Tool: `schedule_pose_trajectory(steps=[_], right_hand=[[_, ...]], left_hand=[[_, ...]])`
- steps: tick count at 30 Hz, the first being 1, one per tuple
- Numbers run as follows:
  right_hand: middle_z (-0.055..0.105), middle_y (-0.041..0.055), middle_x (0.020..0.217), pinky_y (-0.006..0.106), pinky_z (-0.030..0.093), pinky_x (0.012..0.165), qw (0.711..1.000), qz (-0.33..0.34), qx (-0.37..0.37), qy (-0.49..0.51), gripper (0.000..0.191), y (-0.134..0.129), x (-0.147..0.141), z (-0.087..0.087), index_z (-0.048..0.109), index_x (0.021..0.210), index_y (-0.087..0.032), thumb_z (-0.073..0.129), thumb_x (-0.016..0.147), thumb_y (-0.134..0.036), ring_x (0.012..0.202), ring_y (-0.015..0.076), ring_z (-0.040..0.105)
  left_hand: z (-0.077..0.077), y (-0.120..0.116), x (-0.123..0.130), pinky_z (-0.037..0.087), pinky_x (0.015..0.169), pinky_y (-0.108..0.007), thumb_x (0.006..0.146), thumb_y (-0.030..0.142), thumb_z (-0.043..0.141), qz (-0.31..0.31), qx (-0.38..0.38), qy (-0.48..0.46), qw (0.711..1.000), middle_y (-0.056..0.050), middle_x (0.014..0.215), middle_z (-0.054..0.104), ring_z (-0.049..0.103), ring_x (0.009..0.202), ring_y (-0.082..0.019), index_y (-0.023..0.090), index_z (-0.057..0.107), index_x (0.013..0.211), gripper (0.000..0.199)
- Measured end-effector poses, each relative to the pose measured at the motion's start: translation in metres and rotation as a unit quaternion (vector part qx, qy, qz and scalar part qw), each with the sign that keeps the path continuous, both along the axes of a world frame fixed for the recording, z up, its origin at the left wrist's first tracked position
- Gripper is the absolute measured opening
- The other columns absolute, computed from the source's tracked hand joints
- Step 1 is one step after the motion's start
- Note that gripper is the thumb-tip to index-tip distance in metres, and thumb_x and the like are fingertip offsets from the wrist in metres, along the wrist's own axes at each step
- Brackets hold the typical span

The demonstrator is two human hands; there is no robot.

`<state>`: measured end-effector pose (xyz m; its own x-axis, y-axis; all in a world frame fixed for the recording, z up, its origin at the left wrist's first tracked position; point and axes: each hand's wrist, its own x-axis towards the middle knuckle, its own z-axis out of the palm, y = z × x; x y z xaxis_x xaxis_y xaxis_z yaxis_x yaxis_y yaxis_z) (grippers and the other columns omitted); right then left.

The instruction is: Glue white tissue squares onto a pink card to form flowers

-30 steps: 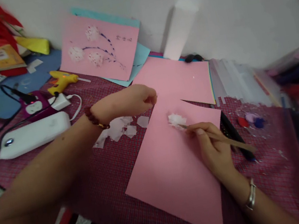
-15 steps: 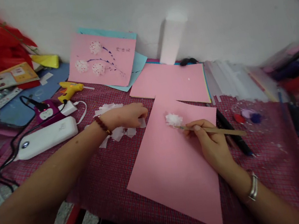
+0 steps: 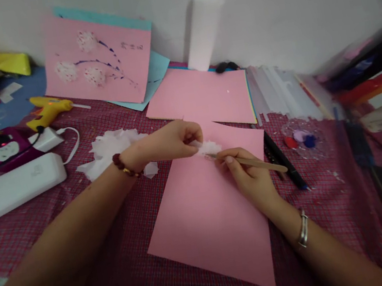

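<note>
My left hand [image 3: 183, 139] is closed in a pinch at the white paper tuft, with a small piece of thin white paper [image 3: 196, 145] at its fingertips. My right hand [image 3: 246, 172] grips a slim wooden stick [image 3: 263, 164], its tip by the lower edge of the tuft. The white paper tuft [image 3: 211, 147] sits on the upper part of a pink sheet [image 3: 204, 219], partly behind my left fingers. Left of the sheet, a pile of thin white paper pieces [image 3: 110, 147] lies partly under my left wrist.
A pink picture with white paper flowers [image 3: 118, 87] leans on the wall. Pink sheets [image 3: 200, 92] lie behind the work. At left are a yellow glue gun [image 3: 48, 109], a purple power socket [image 3: 10, 147] and a white power bank [image 3: 17, 186]. Black pens [image 3: 286, 160] and a clear palette [image 3: 306, 147] lie right.
My left hand has moved right from beside the paper pile to the tuft, carrying a white paper piece. My right hand still holds the stick by the tuft. The camera view has shifted.
</note>
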<state>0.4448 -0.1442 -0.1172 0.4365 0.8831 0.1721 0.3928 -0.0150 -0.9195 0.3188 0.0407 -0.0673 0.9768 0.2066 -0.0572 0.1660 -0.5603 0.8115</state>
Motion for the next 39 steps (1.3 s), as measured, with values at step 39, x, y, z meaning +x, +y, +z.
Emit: schedule_pose_trajectory(steps=[39], right_hand=[[0.063,0.0033,0.092,0.031,0.047,0.074,0.985,0.034,-0.03,-0.164,0.017,-0.003,-0.003,0.001,0.059,0.098,-0.025,0.044,0.092,-0.02,0.084,0.0174,0.059]], left_hand=[[-0.041,-0.013,0.016,0.033,0.053,-0.018,0.067,0.005,0.052,0.077,0.034,-0.055,0.995,0.001,0.064,0.058,0.049,0.059,-0.008,0.012,0.058,0.072,0.01]])
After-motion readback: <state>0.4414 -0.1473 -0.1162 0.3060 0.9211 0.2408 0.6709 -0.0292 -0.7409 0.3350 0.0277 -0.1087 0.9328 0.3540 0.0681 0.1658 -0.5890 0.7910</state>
